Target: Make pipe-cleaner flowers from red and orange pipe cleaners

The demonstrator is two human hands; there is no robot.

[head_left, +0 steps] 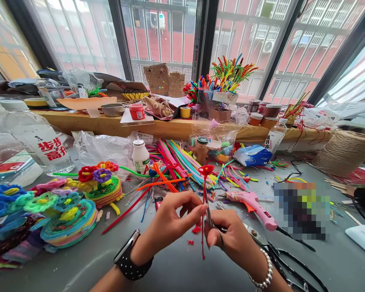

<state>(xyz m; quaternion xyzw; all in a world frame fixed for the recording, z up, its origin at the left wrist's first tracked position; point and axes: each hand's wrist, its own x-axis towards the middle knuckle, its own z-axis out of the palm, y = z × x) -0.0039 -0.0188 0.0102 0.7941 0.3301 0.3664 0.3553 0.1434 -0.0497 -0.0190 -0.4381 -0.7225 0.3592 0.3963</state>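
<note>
My left hand [174,217] pinches the thin stem of a red pipe-cleaner flower [206,170], which stands upright above my fingers. My right hand [229,239] is closed round a pair of small scissors [210,219] whose blades meet the stem just below my left fingertips. Red fuzz trimmings [196,229] lie on the grey table [158,267] under my hands. A black watch sits on my left wrist and a pearl bracelet on my right.
A pink glue gun [252,201] lies right of my hands. Finished pipe-cleaner flowers on round mats [69,211] fill the left. Loose pipe cleaners [176,166], a small white bottle [140,157] and a jar [200,150] lie behind. A cluttered wooden shelf [158,125] runs along the window.
</note>
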